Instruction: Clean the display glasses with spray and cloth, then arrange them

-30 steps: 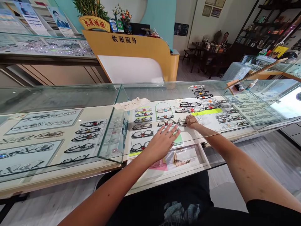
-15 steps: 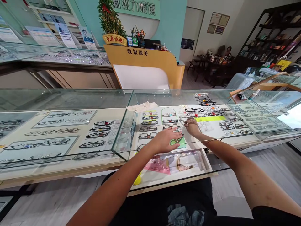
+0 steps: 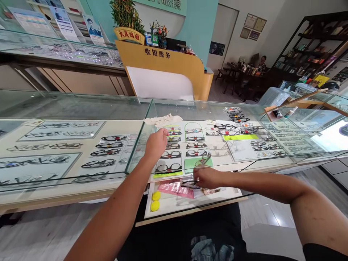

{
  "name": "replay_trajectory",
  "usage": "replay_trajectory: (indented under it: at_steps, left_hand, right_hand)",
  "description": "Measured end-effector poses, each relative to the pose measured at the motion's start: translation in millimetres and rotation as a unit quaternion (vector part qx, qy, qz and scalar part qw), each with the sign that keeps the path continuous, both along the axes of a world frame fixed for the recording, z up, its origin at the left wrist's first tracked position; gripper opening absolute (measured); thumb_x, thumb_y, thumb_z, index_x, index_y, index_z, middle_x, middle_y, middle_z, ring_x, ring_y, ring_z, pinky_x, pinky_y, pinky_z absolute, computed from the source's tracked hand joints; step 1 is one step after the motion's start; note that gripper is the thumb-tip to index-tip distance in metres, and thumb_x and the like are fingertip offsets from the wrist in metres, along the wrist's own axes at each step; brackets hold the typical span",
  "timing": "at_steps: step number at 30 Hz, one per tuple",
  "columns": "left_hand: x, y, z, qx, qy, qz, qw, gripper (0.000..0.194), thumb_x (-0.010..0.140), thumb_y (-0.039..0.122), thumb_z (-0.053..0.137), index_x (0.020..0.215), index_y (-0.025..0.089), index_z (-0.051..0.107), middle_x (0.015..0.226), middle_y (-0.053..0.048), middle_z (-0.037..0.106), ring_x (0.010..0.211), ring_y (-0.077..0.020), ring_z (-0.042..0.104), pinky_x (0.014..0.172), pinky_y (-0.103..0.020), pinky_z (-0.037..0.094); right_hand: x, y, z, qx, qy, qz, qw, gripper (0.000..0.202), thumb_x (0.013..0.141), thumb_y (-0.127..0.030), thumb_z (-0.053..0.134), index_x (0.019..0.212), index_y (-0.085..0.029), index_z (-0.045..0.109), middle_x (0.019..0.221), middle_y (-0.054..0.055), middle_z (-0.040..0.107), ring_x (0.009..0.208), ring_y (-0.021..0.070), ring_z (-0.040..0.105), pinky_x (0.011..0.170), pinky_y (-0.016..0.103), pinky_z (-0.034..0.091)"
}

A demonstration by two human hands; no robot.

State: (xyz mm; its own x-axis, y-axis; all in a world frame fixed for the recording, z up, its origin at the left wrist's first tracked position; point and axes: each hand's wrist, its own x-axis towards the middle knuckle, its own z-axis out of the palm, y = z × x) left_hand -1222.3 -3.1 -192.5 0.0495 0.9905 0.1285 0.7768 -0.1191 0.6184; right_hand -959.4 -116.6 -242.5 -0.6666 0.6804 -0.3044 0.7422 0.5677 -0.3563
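Note:
My right hand (image 3: 207, 177) is closed on a dark pair of eyeglasses (image 3: 189, 184), low over the open drawer (image 3: 174, 208) at the front of the glass case. Inside the drawer lie a pink plastic packet (image 3: 174, 189) and two yellow round items (image 3: 155, 201). Just behind that hand, another pair of glasses rests on a green card (image 3: 190, 163). My left hand (image 3: 157, 143) has its fingers curled, above the left column of frames and close to a crumpled pale cloth (image 3: 163, 120). Whatever it may pinch is hidden.
A glass divider (image 3: 140, 137) rises left of my left hand. Beyond it are rows of spectacles (image 3: 107, 152). More frames (image 3: 239, 128) crowd the right, beside a yellow-green strip (image 3: 240, 137). A cashier counter (image 3: 163, 65) stands behind; a person (image 3: 261, 64) is far back.
My left hand has left the green card and moved left and back toward the cloth. My right hand has come forward from the back frames to above the drawer, now with eyeglasses in it.

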Motion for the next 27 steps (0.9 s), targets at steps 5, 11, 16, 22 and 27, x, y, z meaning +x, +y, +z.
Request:
replay_trajectory:
  at_steps: [5,11,16,22,27]
  left_hand:
    - [11,-3,-1.5,-0.020,0.035,-0.001,0.999,0.058,0.113,0.066,0.031,0.075,0.026,0.048,0.067,-0.008,0.067,0.069,-0.0284,0.060,0.065,-0.037,0.029]
    - [15,-3,-2.1,-0.024,0.110,0.009,0.994,0.058,0.113,0.067,0.025,0.079,0.025,0.048,0.071,-0.008,0.068,0.069,-0.0280,0.060,0.064,-0.035,0.025]
    - [16,-4,-2.5,-0.019,0.140,-0.002,0.990,0.056,0.113,0.063,0.025,0.083,0.025,0.053,0.074,-0.008,0.070,0.070,-0.0277,0.062,0.064,-0.036,0.025]
    - [15,-3,-3.6,-0.016,0.150,0.003,0.989,0.056,0.113,0.063,0.025,0.082,0.025,0.050,0.076,-0.008,0.070,0.074,-0.0276,0.065,0.065,-0.036,0.025]
    - [15,-2,-1.9,-0.022,0.164,0.004,0.986,0.053,0.114,0.061,0.026,0.082,0.025,0.049,0.078,-0.007,0.072,0.080,-0.0286,0.068,0.066,-0.036,0.026]
  right_hand:
    - [14,-20,71.0,-0.106,0.027,0.059,0.992,0.009,0.096,-0.026,0.086,0.090,-0.025,0.078,0.099,0.003,0.079,0.090,0.0201,0.073,0.077,0.029,0.055]
    - [50,43,172.9,0.039,0.137,0.064,0.988,0.007,0.102,-0.019,0.069,0.102,-0.019,0.076,0.108,0.010,0.074,0.100,0.0246,0.066,0.092,0.036,0.051]
    - [103,161,175.0,0.274,-0.063,-0.040,0.959,0.007,0.100,-0.022,0.070,0.097,-0.019,0.075,0.110,0.010,0.076,0.105,0.0275,0.064,0.099,0.038,0.045]
    - [149,233,125.5,0.312,-0.137,-0.126,0.932,0.012,0.095,-0.021,0.075,0.102,-0.014,0.082,0.118,0.018,0.079,0.124,0.0378,0.062,0.103,0.044,0.043]
    - [168,251,93.5,0.304,-0.163,-0.134,0.929,0.015,0.095,-0.025,0.078,0.106,-0.017,0.083,0.124,0.017,0.079,0.130,0.0375,0.059,0.106,0.044,0.043]
